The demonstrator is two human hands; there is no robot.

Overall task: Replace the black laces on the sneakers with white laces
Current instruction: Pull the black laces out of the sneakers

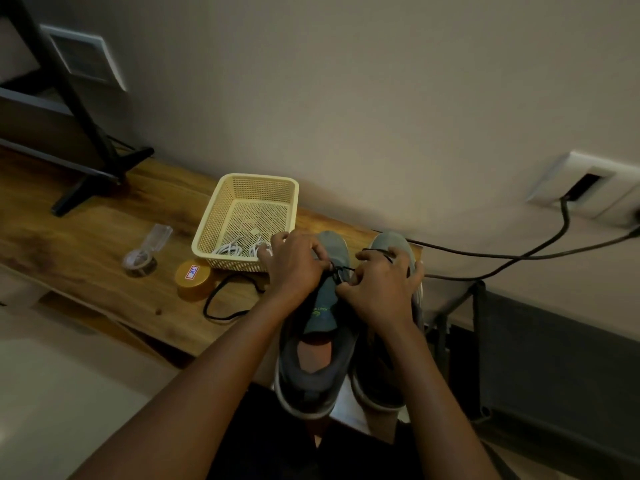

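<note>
L sneaker (311, 375) & R sneaker (377, 382) set side by side at R end of table (86, 237), basket (228, 265) just behind-L.

Toes are pointed twd the wall, heels twd the person. L hand (294, 265) is laid over the L sneaker's front, R hand (381, 289) over the R one's, w/ the threaded lace (337, 271) pinched btwn them. Spare laces (230, 250) are held in the basket's near side. A round tin (193, 278) is placed before the basket, a loose lace (205, 306) just R of it, a tape dispenser (145, 254) further L. A stand foot (100, 181) is seen far L, a wall socket (585, 185) far R.

Left hand (294, 268), right hand (381, 289), fingers (317, 249) curled.
</note>
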